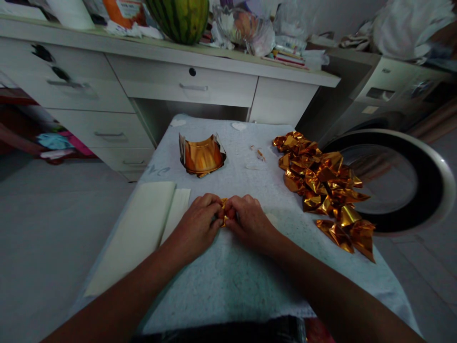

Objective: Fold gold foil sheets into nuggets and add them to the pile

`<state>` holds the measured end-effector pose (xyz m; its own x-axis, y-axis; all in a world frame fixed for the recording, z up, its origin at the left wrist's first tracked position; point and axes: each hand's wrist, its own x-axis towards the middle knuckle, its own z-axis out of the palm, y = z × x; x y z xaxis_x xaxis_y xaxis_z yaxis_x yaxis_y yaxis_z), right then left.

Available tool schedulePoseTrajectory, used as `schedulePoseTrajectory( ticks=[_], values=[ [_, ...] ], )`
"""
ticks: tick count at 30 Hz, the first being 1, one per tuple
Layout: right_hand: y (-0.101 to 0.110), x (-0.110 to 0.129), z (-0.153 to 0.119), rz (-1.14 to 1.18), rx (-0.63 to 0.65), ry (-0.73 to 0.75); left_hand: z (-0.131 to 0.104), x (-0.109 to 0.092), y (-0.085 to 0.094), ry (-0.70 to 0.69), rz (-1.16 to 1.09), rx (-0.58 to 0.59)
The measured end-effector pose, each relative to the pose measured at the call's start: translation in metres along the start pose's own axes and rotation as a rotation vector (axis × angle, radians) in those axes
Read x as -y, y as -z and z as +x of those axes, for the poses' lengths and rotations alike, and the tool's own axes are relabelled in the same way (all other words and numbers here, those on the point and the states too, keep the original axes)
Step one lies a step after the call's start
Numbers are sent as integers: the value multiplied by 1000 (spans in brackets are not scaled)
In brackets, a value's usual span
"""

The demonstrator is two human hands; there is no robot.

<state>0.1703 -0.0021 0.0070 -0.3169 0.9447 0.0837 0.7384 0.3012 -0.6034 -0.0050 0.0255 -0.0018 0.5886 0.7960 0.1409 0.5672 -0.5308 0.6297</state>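
Observation:
Between my two hands is a small piece of gold foil paper [224,220], mostly covered by the fingers. My left hand [204,221] pinches its left side, and my right hand [250,220] pinches the right side. Both hands are close together over the middle of the cloth-covered table [228,290]. Beyond them stands a curved stack of gold foil sheets [203,156] with upturned ends. To the right lies a long heap of folded gold foil pieces [321,176]. On the left, near my left forearm, rests a pile of cream paper [137,233].
Small foil scraps [260,155] lie near the far side of the table. Behind it, a white desk [185,90] carries a watermelon [180,19], a glass bowl [237,26] and other items. The open round door [383,176] of a washing machine [389,90] borders the table's right side.

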Motion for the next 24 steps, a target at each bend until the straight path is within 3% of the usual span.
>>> schedulePoseTrajectory(
  ticks=[11, 24],
  values=[
    [-7, 8, 3, -135, -15, -53, -4, 5, 12, -20, -55, 143],
    [-8, -4, -3, -73, 19, 9, -4, 6, 15, -14, -87, 165]
  ],
)
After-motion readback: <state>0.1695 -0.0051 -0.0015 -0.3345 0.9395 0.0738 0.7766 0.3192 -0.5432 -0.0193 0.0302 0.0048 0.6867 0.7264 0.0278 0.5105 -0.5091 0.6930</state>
